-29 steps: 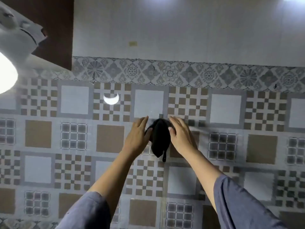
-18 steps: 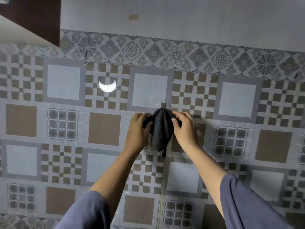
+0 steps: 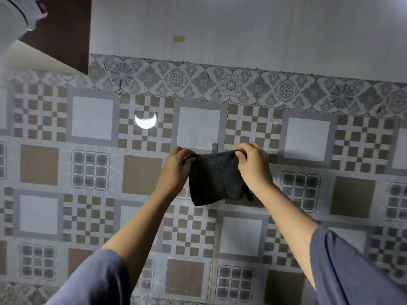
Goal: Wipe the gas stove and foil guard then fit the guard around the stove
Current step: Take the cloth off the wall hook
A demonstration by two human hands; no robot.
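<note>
The cloth's (image 3: 217, 177) top corners vanish inside the left hand (image 3: 176, 170) and right hand (image 3: 253, 168). Behind the cloth, a small hook (image 3: 215, 146) only pokes out. Both sleeves (image 3: 352, 271) run off the bottom edge. A white object (image 3: 17, 14) top left is cropped, unidentifiable.

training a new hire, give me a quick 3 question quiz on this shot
1. True or false: only the right hand holds the cloth.
2. The cloth is: A) white B) dark grey C) red
3. What surface is behind the cloth?

Key:
1. False: the left hand grips the other top corner, so the cloth is stretched between both.
2. B
3. A patterned tile wall; a small hook shows just above the cloth. No stove or foil guard is in view.
</note>
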